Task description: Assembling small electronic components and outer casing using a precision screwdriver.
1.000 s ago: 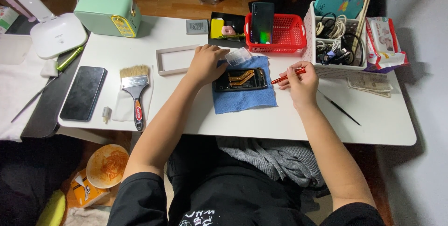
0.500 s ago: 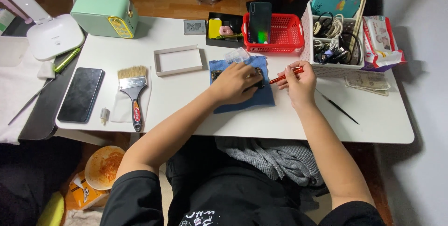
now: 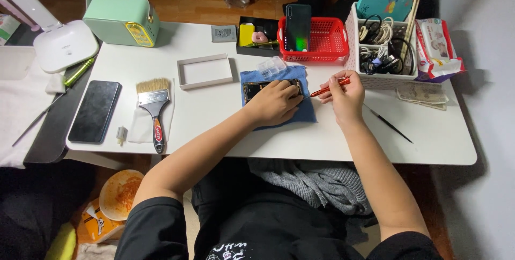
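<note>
Left hand (image 3: 273, 101) rests flat, fingers spread over the opened phone (image 3: 268, 87) on the blue cloth (image 3: 306, 111), mid-counter; right hand (image 3: 343, 96) pinches the red screwdriver (image 3: 328, 87); risk: tip slipping, gouging exposed parts; the cloth could slide.

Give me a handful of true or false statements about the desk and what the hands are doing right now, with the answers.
1. The left hand rests on the opened phone on the blue cloth. True.
2. The right hand holds a paintbrush. False: it holds a red screwdriver; the paintbrush lies untouched at the left.
3. A dark phone stands in the red basket. True.
4. The small clear box sits inside the white tray. False: it lies on the cloth's top edge.
</note>
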